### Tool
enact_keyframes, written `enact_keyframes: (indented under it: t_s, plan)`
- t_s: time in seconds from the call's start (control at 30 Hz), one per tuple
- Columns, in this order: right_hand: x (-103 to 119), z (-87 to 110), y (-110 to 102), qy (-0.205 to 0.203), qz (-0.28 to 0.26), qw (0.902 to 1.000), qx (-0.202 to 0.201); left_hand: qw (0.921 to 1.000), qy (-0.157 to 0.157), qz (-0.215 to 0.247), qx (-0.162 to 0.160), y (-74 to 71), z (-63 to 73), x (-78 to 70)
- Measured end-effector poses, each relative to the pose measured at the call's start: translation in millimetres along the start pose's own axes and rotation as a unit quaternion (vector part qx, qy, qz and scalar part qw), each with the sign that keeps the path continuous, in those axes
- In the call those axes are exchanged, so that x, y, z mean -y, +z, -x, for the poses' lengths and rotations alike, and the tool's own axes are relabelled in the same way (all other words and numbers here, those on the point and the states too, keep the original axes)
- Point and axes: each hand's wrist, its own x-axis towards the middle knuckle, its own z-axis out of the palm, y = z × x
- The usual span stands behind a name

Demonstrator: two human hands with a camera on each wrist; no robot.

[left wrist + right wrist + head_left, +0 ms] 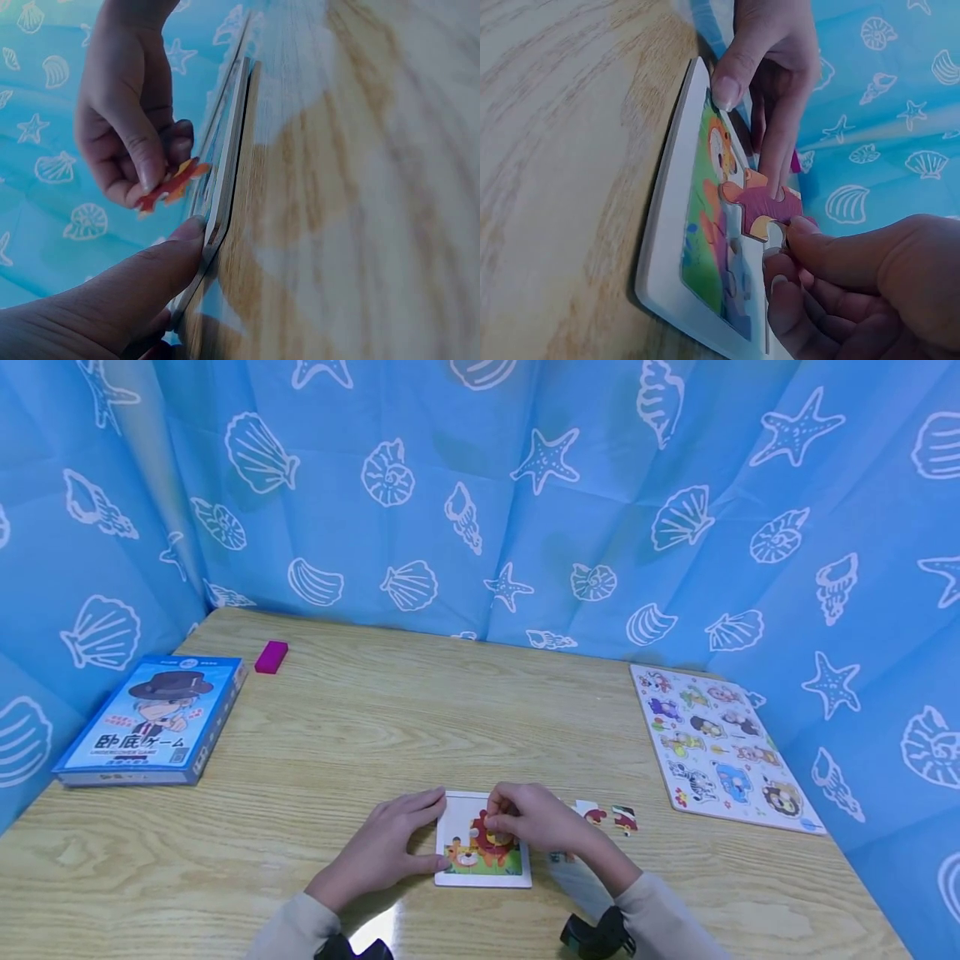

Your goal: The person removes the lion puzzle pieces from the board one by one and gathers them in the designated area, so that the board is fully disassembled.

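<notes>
A small white-rimmed jigsaw tray (483,882) lies on the table, partly filled with a lion and another cartoon animal on green. My left hand (382,843) rests along its left side; the thumb (169,259) presses the near corner and the fingers reach the far corner. Over the tray, my right hand (536,817) pinches a red-and-yellow jigsaw piece (176,184) between thumb and fingers. In the right wrist view that piece (763,208) tilts close above the picture. Loose jigsaw pieces (625,818) lie right of the tray, some partly hidden by the right arm.
At the left stands a blue game box (150,718), with a magenta block (272,657) beyond it. A white board of cartoon animals (720,752) lies at the right. A blue shell-patterned curtain (480,510) hangs behind the wooden table (420,710).
</notes>
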Motion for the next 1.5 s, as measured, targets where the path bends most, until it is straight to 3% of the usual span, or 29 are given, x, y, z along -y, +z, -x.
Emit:
enact_keyframes:
  t_s: [0.43, 1.03, 1.5]
  plan:
    - [-20, 21.4, -23, 0.005, 0.018, 0.9983, -0.055, 1.0, 0.005, -0.001, 0.0, -1.6, 0.6, -2.3]
    - [-66, 81.6, -58, 0.069, -0.031, 0.995, -0.064, 1.0, 0.003, 0.008, 0.002, -1.4, 2.1, -4.1]
    - [-76, 92.2, -51, 0.089, -0.017, 0.9944, -0.054, 0.9999, 0.011, 0.007, -0.003, -1.2, 2.6, -2.8]
